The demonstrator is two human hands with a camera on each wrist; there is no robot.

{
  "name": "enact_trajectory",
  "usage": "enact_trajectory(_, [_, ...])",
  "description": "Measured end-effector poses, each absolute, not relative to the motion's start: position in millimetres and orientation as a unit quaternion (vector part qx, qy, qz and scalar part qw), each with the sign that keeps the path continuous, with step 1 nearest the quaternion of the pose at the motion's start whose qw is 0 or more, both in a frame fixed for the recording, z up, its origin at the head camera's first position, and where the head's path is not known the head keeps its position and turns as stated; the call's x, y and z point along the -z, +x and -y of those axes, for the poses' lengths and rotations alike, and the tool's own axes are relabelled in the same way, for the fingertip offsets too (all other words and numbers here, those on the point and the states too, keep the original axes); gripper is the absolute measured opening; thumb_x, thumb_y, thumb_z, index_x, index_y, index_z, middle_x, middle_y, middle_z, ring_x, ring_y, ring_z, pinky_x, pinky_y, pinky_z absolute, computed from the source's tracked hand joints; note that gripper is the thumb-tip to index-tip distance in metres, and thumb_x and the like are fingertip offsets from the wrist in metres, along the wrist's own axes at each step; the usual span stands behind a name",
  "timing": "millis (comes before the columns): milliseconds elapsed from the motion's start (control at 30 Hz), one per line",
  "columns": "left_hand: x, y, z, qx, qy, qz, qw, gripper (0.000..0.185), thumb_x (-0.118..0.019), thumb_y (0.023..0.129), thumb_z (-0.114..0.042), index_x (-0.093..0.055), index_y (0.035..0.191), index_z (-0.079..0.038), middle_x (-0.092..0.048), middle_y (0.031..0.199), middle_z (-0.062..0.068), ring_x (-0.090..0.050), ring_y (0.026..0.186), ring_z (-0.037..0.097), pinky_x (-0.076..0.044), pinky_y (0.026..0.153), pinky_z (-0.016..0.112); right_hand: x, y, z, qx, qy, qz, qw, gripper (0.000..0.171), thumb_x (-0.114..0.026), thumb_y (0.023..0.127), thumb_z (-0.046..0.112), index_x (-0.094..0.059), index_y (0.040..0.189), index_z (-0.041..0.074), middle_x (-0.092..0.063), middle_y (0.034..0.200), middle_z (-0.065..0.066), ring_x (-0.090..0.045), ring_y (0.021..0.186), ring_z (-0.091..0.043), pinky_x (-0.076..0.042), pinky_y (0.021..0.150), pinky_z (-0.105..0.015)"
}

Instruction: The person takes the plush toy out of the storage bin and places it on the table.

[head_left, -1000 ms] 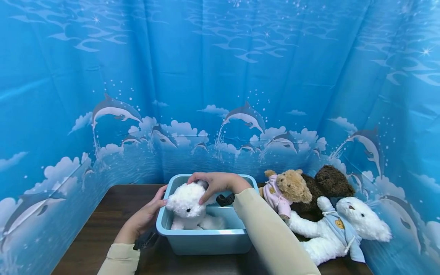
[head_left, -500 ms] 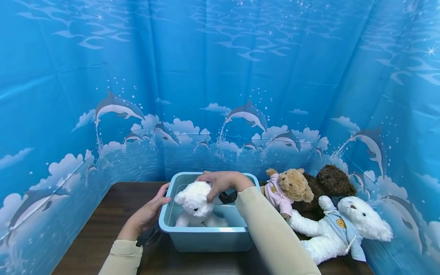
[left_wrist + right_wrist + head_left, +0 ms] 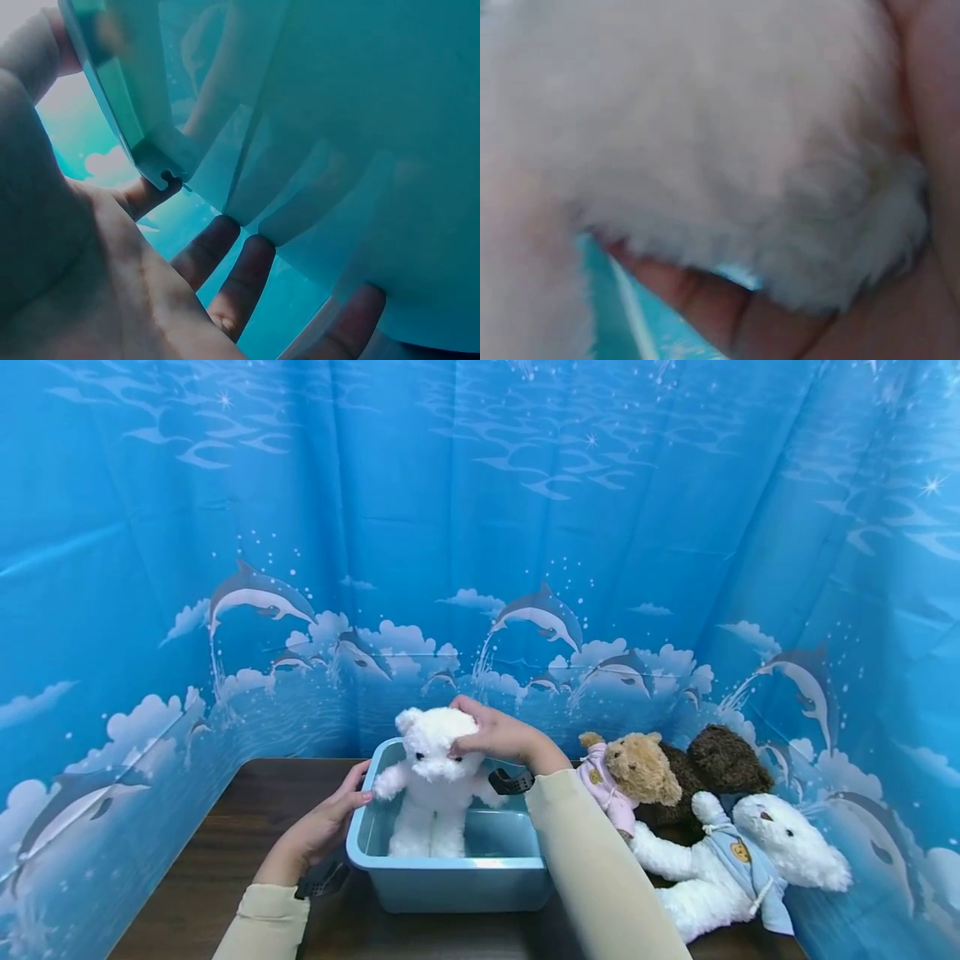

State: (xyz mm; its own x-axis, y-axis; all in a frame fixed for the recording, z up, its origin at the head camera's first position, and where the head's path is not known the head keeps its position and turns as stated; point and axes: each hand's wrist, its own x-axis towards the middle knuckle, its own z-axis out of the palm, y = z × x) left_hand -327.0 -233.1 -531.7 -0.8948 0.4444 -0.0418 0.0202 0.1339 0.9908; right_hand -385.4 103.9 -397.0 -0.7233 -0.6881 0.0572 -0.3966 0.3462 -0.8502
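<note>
A white teddy bear [image 3: 433, 777] stands upright in the light blue plastic bin [image 3: 465, 885], its head above the rim and its legs down inside. From the right side my right hand [image 3: 498, 735] grips the bear's head, thumb across the face near one eye. White fur [image 3: 690, 135] fills most of the right wrist view, with fingers curled under it. My left hand [image 3: 322, 822] holds the bin's left side, thumb over the rim. In the left wrist view, fingertips [image 3: 259, 251] press on the bin's outer wall [image 3: 360, 150].
To the right lie a tan bear [image 3: 641, 768] in a pink top, a dark brown bear [image 3: 727, 760] and a white bear [image 3: 795, 839] in a light blue hoodie. A dark wooden table [image 3: 225, 843] bears everything. A blue dolphin-print curtain [image 3: 480, 527] surrounds it.
My right hand has raised the white bear from low in the bin, turning it upright so that its head now clears the rim. The left hand stays on the bin.
</note>
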Motion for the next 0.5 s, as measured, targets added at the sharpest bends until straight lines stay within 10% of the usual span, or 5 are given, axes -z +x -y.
enact_trajectory(500, [533,-326,235,-0.64,0.16,-0.734,0.159,0.074,-0.048,0.109,-0.048,-0.007,0.17,-0.038,-0.012,0.178,0.009,-0.021,0.16,0.046,-0.033,0.126,0.075,345,-327,-117,0.541,-0.289,-0.778,-0.131,0.067,-0.076,0.098,0.026,-0.044,0.156,0.036,-0.053,0.151,-0.002,-0.056,0.129,-0.03,-0.055,0.101,-0.058])
